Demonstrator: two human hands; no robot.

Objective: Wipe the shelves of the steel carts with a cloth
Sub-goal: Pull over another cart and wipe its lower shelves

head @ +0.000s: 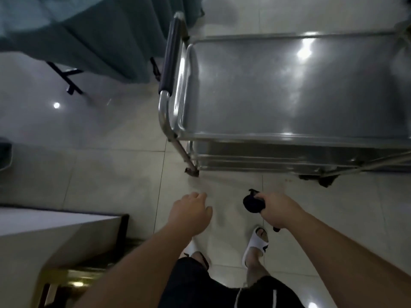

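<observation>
Before the shiny steel cart (289, 90), right hand (279, 211) grips balled black cloth (253, 203), left hand (191, 211) loose, empty; unfold cloth, wipe flat with overlapping strokes.

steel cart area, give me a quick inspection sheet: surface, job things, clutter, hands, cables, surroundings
surface: top shelf of the shiny steel cart is bare, with glare spots; lower shelves show only at their edges
job's things: dark bunched cloth, held above the floor, not touching the cart
clutter: nothing seen on the top shelf
hands: right hand grips the cloth; left hand holds nothing, fingers loosely curled; both short of the cart
cables: nothing seen
surroundings: pale glossy floor tiles; teal draped fabric at upper left; dark padded cart handle; pale counter at lower left; white slide sandals
</observation>
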